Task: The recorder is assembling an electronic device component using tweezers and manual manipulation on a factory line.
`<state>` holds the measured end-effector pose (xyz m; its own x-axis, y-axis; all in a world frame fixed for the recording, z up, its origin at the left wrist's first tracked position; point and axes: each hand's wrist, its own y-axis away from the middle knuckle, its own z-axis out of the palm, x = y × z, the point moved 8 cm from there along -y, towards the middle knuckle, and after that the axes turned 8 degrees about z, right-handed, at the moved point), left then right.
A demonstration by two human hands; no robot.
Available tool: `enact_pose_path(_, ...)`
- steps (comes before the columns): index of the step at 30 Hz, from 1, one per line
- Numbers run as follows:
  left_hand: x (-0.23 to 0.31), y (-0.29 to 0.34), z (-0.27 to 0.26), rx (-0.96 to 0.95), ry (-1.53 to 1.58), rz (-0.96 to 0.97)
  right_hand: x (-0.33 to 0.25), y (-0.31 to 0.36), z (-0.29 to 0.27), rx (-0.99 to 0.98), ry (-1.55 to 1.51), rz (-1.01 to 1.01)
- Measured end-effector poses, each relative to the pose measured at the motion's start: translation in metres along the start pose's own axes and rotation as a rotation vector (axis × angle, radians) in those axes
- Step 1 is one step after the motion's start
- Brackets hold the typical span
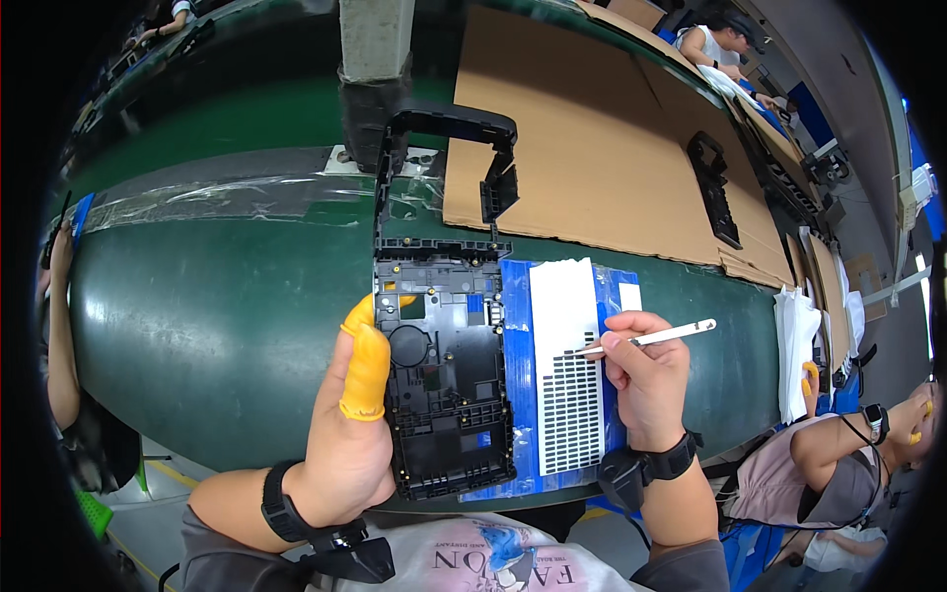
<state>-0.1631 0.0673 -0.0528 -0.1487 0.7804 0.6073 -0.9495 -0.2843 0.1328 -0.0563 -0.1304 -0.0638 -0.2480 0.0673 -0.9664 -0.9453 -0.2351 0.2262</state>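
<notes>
Touching left hand (350, 424) — casing (446, 380) (rightward)

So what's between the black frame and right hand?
Between the frame and right hand, the head view shows a blue surface, a black-marked white sheet, and the tip of a white tool.

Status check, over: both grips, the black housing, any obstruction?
Left grip holding black plastic housing. Right grip pinching slim white tool, tip over white sheet of black rectangles, contact unclear. No obstruction visible at the tip.
</notes>
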Motion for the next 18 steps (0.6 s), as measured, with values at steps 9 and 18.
enact_pose_path(9,0.001,-0.003,0.005,0.011,-0.004,0.051,-0.002,0.001,0.005,-0.017,-0.016,-0.004)
enact_pose_path(18,-0.008,0.002,0.01,-0.013,0.073,-0.101,-0.041,0.046,0.083,-0.376,-0.114,-0.072)
